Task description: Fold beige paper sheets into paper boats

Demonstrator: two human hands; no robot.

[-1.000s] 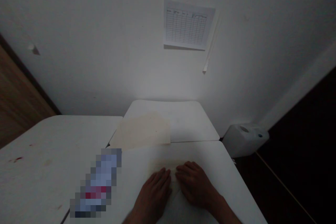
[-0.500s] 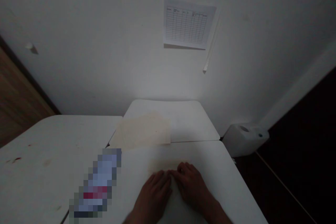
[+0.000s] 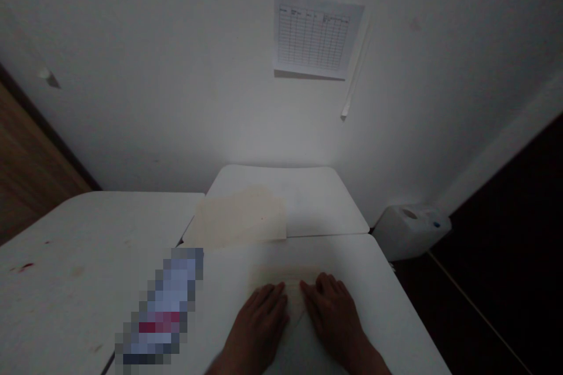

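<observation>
Surface: white table [image 3: 387, 281], dim light.
Hands: left hand [image 3: 259, 325] and right hand [image 3: 334, 316] side by side, both open, palms flat.
Sheet: pale sheet [image 3: 281, 275], possibly paper, under the fingertips.
Beyond hands: cream sheet [image 3: 241, 220].

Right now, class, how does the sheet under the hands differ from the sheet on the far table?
The near sheet lies on the near table under the left hand and right hand, both flat on it; the far sheet, on the far table, is untouched. The near sheet shows only as a narrow strip; the far sheet shows whole and broader. Both are pale cream, blank and flat.
</observation>
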